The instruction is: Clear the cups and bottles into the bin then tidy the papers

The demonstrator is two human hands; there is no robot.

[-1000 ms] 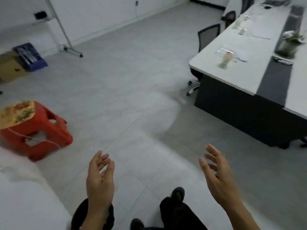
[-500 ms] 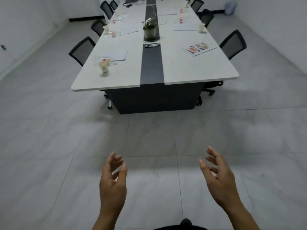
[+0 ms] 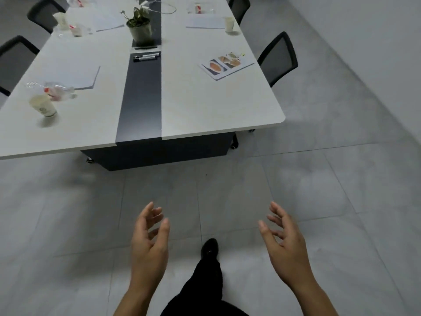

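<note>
Both hands are empty. The left hand (image 3: 149,242) and right hand (image 3: 286,245) hover over the floor with fingers relaxed and loosely spread, palms turned inward, probably ready to pick something up. A shoe (image 3: 209,247) steps between them, towards the table (image 3: 205,106), which is well out of reach. The nearest cup (image 3: 42,105) stands at the table's left corner, just beside a crushed bottle (image 3: 58,90) and a paper sheet (image 3: 77,75). Another cup (image 3: 229,24) stands far right by more paper, and a leaflet (image 3: 226,65) lies near the right edge. No bin is in view.
</note>
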